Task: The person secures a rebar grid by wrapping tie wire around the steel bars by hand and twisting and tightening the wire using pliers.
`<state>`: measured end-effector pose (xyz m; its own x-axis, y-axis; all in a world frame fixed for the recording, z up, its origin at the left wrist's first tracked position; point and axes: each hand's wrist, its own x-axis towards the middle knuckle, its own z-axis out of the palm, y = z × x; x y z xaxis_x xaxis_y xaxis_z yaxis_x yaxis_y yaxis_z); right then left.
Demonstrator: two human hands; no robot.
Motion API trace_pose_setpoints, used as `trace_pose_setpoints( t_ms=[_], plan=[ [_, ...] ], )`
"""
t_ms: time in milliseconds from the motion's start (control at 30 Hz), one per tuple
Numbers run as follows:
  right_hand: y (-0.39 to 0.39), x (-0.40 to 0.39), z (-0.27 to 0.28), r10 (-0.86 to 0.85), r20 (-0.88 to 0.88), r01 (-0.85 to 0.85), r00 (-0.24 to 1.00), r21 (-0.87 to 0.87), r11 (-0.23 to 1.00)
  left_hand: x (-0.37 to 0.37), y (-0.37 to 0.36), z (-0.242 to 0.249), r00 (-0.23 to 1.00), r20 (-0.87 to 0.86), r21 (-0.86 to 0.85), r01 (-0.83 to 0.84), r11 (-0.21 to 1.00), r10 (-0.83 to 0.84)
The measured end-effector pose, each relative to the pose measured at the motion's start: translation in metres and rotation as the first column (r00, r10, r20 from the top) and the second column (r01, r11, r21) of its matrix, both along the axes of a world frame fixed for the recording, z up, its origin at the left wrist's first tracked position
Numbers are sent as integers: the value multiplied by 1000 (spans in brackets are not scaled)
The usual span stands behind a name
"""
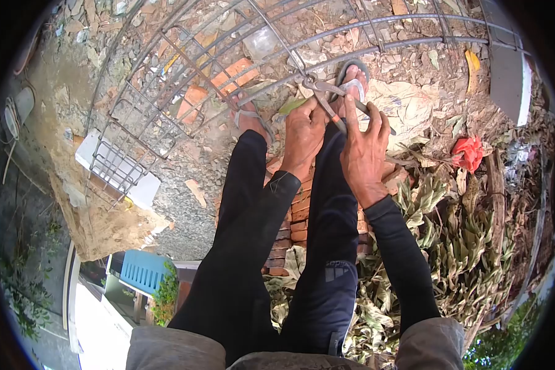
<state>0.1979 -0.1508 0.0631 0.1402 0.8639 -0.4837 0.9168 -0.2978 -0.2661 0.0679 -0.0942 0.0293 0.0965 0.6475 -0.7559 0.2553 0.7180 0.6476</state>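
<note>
A pair of metal pincers has its jaws at a crossing of the steel rebar cage, which stretches across the upper part of the view. My left hand is closed around the pincers' left handle, just below the jaws. Against the right handle rests my right hand, its index finger pointing up along the tool and its other fingers bent over that handle. Thin wire at the crossing is too small to make out.
Broken bricks and rubble lie under the cage. My sandalled feet stand below the bars. Dry leaves and a red plastic scrap are on the right. A white block lies at the left.
</note>
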Motion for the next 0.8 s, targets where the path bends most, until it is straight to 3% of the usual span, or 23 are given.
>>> trace_pose_setpoints(
  t_ms=[367, 433, 500, 567, 667, 800],
  plan=[
    [9, 14, -6, 122, 146, -87, 982, -226, 970, -8, -10, -1, 998, 32, -78, 50, 996, -48],
    [10, 16, -8, 127, 99, -106, 987, -192, 976, -20, -15, -1, 951, -236, 70, 220, 973, -198],
    [1, 18, -22, 21, -48, -28, 999, -137, 990, -35, -11, 3, 900, -381, 141, 284, 948, -213],
    [-10, 12, -39, -83, -165, 69, 983, -90, 994, -51, 23, 35, 903, -404, 167, 228, 959, -144],
    [-25, -7, -71, -231, -271, 221, 934, -65, 973, -75, 54, 23, 787, -585, 401, 490, 774, -196],
    [-34, -25, -111, -281, -364, 340, 888, 109, 934, -70, 99, 2, 876, -252, 209, 464, 861, -411]
  ],
)
